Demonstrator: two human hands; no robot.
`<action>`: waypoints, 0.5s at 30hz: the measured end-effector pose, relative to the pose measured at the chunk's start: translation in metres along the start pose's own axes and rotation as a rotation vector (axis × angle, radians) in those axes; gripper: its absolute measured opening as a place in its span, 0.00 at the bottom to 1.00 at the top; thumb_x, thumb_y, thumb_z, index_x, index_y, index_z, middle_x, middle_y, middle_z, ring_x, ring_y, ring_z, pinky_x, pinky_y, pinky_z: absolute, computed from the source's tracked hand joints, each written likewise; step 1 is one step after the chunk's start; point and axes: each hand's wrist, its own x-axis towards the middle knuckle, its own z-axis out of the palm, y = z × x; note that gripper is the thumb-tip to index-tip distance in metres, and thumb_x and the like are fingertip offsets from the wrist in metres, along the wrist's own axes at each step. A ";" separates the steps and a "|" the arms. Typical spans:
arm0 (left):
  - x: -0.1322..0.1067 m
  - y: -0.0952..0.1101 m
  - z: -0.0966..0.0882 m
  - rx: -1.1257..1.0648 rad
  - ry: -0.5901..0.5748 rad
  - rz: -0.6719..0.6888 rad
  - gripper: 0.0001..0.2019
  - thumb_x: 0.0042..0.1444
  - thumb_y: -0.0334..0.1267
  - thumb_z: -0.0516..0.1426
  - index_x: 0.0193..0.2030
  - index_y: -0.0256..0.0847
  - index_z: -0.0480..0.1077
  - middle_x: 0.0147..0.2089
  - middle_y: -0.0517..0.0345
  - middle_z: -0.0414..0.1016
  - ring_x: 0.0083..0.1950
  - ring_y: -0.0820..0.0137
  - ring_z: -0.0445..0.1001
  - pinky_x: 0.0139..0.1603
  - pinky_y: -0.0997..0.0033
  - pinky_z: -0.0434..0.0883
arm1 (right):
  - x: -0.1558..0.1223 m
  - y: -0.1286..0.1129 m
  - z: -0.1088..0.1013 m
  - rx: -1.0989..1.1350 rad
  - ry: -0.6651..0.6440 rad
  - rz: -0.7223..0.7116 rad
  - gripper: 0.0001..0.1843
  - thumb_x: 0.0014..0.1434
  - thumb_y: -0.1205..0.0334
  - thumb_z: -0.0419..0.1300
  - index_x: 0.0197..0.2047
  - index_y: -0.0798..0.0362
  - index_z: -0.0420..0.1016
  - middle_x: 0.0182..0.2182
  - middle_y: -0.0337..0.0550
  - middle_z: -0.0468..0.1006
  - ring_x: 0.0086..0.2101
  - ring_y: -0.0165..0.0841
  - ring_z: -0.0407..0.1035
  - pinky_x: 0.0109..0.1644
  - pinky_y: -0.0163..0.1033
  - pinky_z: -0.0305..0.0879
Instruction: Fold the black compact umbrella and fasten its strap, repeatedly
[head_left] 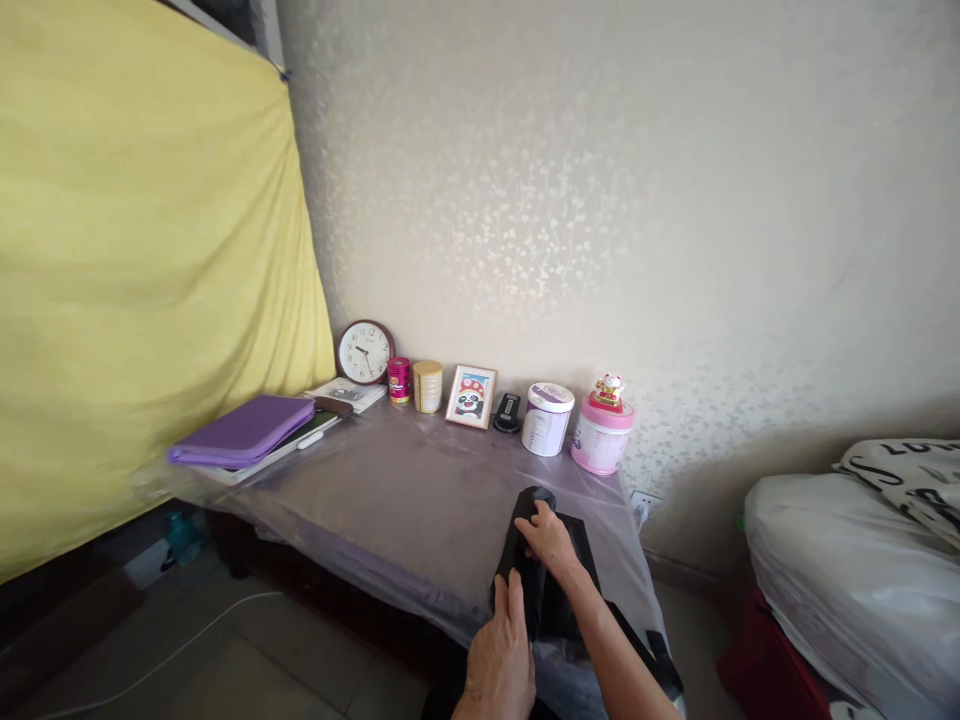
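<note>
A roll of black fabric (534, 497) lies near the front right of the table, and a flat black part (574, 535) spreads out from its right side. My right hand (549, 545) grips the far part of the roll with bent fingers. Lower down, my left hand (501, 640) holds the near left side of the roll, its visible fingers pointing forward along it. Part of its grip is hidden. Beyond my right forearm, a black strap-like end (661, 650) reaches the table's right edge.
Along the wall stand a clock (366, 352), a pink can (399, 380), a yellow-lidded jar (427, 388), a panda picture (471, 397), a black device (507, 412), a white tub (548, 420) and a pink-lidded tub (602, 435). A purple folder (244, 430) lies left.
</note>
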 end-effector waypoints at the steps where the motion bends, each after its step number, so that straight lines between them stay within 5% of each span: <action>1: 0.000 0.000 0.000 0.000 0.002 -0.006 0.35 0.51 0.23 0.46 0.66 0.38 0.37 0.67 0.40 0.43 0.50 0.64 0.71 0.46 0.70 0.68 | 0.000 0.000 0.000 0.003 -0.008 -0.005 0.24 0.54 0.62 0.52 0.54 0.59 0.58 0.30 0.42 0.78 0.26 0.31 0.73 0.28 0.33 0.62; 9: 0.001 -0.003 0.002 0.094 0.045 0.077 0.42 0.50 0.22 0.48 0.65 0.53 0.28 0.63 0.37 0.51 0.42 0.64 0.74 0.40 0.68 0.70 | -0.004 -0.007 0.001 -0.051 -0.020 -0.013 0.25 0.54 0.62 0.52 0.54 0.61 0.58 0.28 0.42 0.78 0.23 0.29 0.72 0.29 0.31 0.60; 15: 0.004 -0.008 0.007 0.142 0.050 0.094 0.34 0.52 0.24 0.46 0.66 0.40 0.39 0.58 0.38 0.57 0.40 0.67 0.74 0.36 0.72 0.69 | -0.022 -0.020 0.011 -0.213 0.028 -0.098 0.18 0.54 0.61 0.52 0.49 0.56 0.65 0.30 0.44 0.79 0.34 0.34 0.74 0.35 0.33 0.61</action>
